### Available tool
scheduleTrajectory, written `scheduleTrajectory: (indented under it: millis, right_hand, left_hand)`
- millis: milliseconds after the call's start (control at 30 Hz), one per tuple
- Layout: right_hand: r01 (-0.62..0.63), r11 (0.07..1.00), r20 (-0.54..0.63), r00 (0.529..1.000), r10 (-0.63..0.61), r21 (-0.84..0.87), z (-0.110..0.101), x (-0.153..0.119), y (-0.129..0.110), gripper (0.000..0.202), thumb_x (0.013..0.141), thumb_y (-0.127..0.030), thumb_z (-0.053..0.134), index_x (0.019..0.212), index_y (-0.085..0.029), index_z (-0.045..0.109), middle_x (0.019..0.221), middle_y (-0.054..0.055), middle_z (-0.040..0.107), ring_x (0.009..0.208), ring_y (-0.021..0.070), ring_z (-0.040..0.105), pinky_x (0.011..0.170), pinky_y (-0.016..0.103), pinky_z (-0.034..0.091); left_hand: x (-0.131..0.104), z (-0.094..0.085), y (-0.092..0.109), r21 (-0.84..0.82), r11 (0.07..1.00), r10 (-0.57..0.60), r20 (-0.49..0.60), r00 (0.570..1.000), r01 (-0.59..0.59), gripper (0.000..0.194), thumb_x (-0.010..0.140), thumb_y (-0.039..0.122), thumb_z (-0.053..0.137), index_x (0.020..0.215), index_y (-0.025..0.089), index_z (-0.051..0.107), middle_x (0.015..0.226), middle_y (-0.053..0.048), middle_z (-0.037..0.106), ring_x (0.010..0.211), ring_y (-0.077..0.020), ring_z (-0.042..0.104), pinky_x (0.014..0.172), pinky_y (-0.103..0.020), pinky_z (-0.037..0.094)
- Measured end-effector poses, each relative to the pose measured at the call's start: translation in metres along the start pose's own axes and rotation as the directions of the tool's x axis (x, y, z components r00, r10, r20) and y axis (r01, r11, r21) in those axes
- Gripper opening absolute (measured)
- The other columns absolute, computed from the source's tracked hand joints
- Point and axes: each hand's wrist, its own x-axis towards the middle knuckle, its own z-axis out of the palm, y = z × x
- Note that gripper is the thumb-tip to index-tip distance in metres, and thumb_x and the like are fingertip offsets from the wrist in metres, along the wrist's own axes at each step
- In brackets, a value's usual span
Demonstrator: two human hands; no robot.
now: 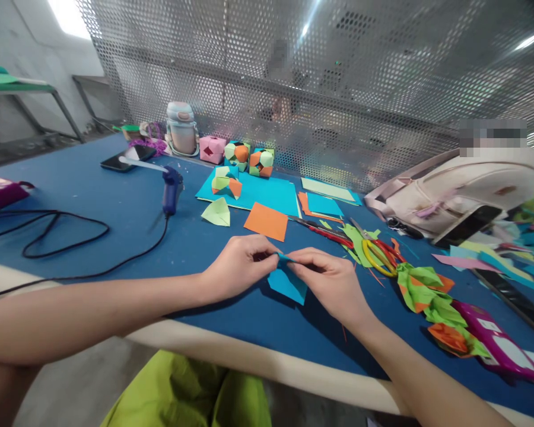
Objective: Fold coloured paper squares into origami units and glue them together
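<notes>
Just below the frame's centre, the left hand [238,267] and right hand [331,279] pinch one blue paper [288,286]; farther up lie one orange sheet [267,221], one pink cube [212,150], two multicoloured cubes [261,162].

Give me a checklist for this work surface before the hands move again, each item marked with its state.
1. Blue paper held at both sides: ok; left hand and right hand pinch its upper edge.
2. Orange sheet lying flat: ok; it is just beyond the hands.
3. Glue gun apart from the hands: ok; it lies off to the left.
4. Glue gun hot or cold: cannot tell.
5. Cord free of the left forearm: cannot tell; they run close together.
6. Scraps tidied away: not ok; green scraps lie beyond the right hand.
</notes>
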Motion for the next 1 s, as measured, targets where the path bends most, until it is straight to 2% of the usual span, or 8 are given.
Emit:
scheduleTrajectory:
  millis: [167,267,367,633,1000]
  right_hand:
    - [-0.016,1.0,-0.021,1.0,0.016,0.005,-0.0006,0.0006,-0.0003,0.007,0.073,-0.02,0.064,0.072,-0.02,0.071,0.078,0.003,0.071,0.073,0.017,0.065,0.067,0.028,0.053]
    - [-0.022,1.0,-0.028,0.999,0.022,0.004,-0.0013,0.0007,-0.0004,0.008,0.072,-0.02,0.065,0.072,-0.02,0.072,0.077,0.003,0.071,0.072,0.017,0.065,0.066,0.028,0.053]
    - [-0.024,1.0,-0.03,0.999,0.024,0.008,-0.002,0.0003,0.0007,0.008,0.072,-0.021,0.065,0.073,-0.02,0.073,0.076,0.003,0.07,0.071,0.0166,0.065,0.064,0.027,0.052]
    - [-0.081,0.996,-0.019,0.997,0.081,0.032,-0.0022,0.0019,0.0041,0.009,0.071,-0.023,0.065,0.072,-0.019,0.073,0.074,0.004,0.069,0.069,0.0168,0.064,0.06,0.027,0.049]
    - [0.029,0.999,0.017,0.999,-0.029,-0.043,-0.0019,-0.0001,0.0021,0.01,0.075,-0.016,0.061,0.072,-0.019,0.07,0.075,0.003,0.068,0.07,0.0154,0.062,0.061,0.026,0.048]
  left_hand:
    - [0.0009,0.0001,-0.0001,-0.08,0.991,-0.102,0.088,0.991,0.11,0.018,0.077,0.015,0.052,0.078,0.011,0.069,0.071,-0.002,0.063,0.056,-0.0082,0.056,0.053,-0.018,0.043]
    - [0.002,-0.0001,-0.0021,-0.083,0.987,-0.127,0.105,0.986,0.136,0.017,0.077,0.016,0.054,0.079,0.012,0.07,0.075,-0.003,0.066,0.064,-0.0104,0.059,0.058,-0.019,0.045]
    - [0.0029,0.0,-0.0045,-0.067,0.989,-0.123,0.098,0.988,0.13,0.016,0.077,0.017,0.055,0.08,0.012,0.071,0.078,-0.004,0.068,0.07,-0.0123,0.06,0.062,-0.019,0.045]
    - [0.0035,-0.0008,-0.0032,-0.01,0.997,-0.07,0.104,0.992,0.072,0.015,0.078,0.018,0.057,0.078,0.012,0.071,0.072,-0.003,0.066,0.066,-0.0115,0.058,0.058,-0.019,0.043]
    - [0.002,0.0004,-0.0037,-0.006,0.999,-0.045,0.074,0.996,0.046,0.015,0.077,0.017,0.058,0.08,0.013,0.071,0.073,-0.003,0.068,0.066,-0.0115,0.06,0.059,-0.018,0.044]
